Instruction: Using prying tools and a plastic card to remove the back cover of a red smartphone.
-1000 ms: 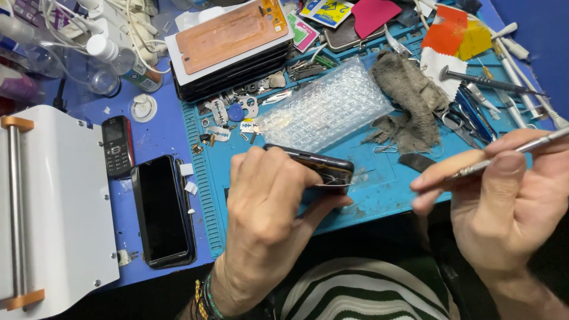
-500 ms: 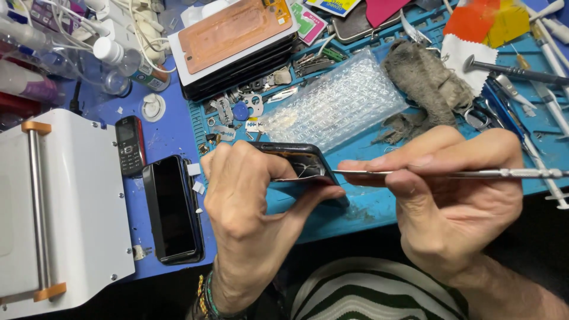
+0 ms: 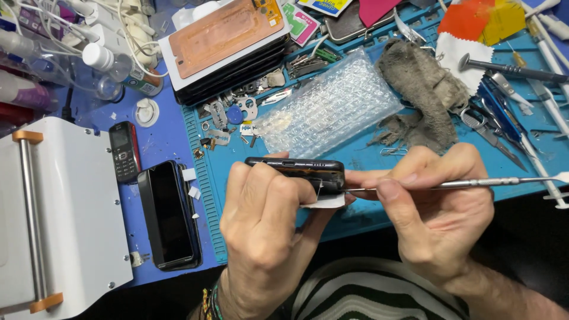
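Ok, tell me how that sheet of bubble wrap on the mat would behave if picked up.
The bubble wrap would probably flop and bend, since it is a thin clear sheet of air pockets. It likely weighs almost nothing for its area. Lying flat on the blue mat, it should not roll, though a nudge might slide it.

A blue work table (image 3: 160, 133) is covered on its right part by a teal ridged mat (image 3: 367, 157). Directly on the blue surface are seen a white machine with orange-capped roller (image 3: 53, 219), a small black keypad phone (image 3: 123, 151), a black smartphone lying face up (image 3: 169, 214) and clear bottles (image 3: 101, 68). On the mat are laid a sheet of bubble wrap (image 3: 329, 106), a grey rag (image 3: 424, 89), small metal parts (image 3: 228, 115), a stack of dark panels topped by an orange-brown plate (image 3: 228, 44) and hand tools (image 3: 504, 101).
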